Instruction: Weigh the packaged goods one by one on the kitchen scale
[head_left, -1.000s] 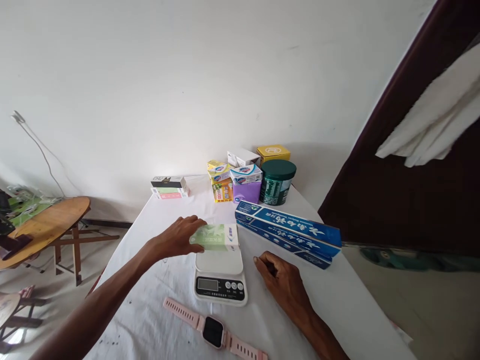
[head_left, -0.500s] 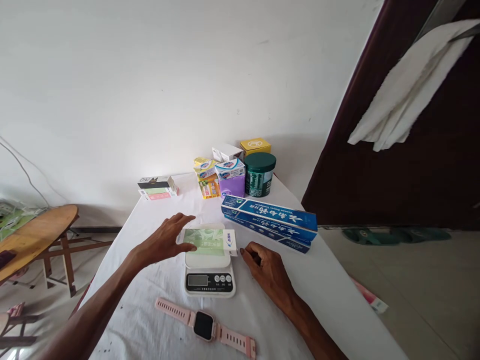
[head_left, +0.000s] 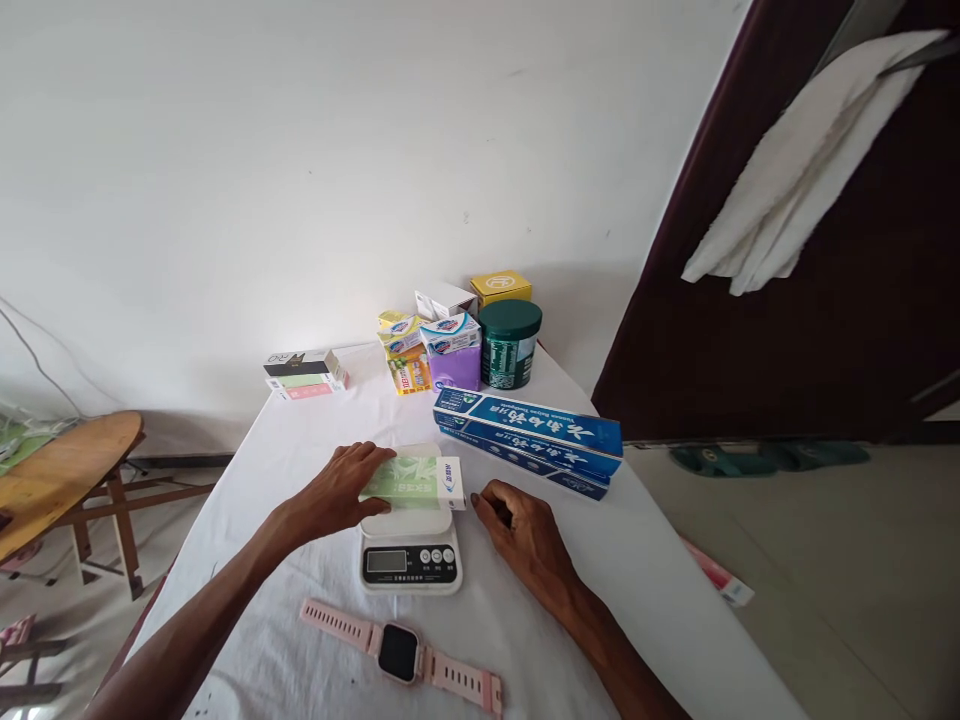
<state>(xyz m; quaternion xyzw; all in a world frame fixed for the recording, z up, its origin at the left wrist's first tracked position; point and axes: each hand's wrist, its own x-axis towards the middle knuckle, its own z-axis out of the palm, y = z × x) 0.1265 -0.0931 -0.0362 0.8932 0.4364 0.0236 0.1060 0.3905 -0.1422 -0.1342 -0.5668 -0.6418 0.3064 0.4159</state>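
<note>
A light green and white toothpaste box (head_left: 416,482) lies across the white platform of a small kitchen scale (head_left: 409,550). My left hand (head_left: 341,490) is closed on the box's left end, fingers along its far edge and thumb along its near edge. Just past the box's right end, my right hand (head_left: 521,525) rests curled, apart from the box, with nothing visible in its fingers. The scale's display looks blank. A pink smartwatch (head_left: 399,652) lies stretched out in front of the scale.
Blue toothpaste boxes (head_left: 529,435) lie stacked right of the scale. Behind stand a dark green tub (head_left: 510,345), soap boxes (head_left: 450,335) and a yellow box (head_left: 501,287). More flat boxes (head_left: 304,372) lie at the back left. Beyond the white-covered table is a wall (head_left: 337,180).
My left hand has moved right and closed from an open shape onto the toothpaste box's left end. My right hand stays curled at the same spot. The whole view has shifted slightly.
</note>
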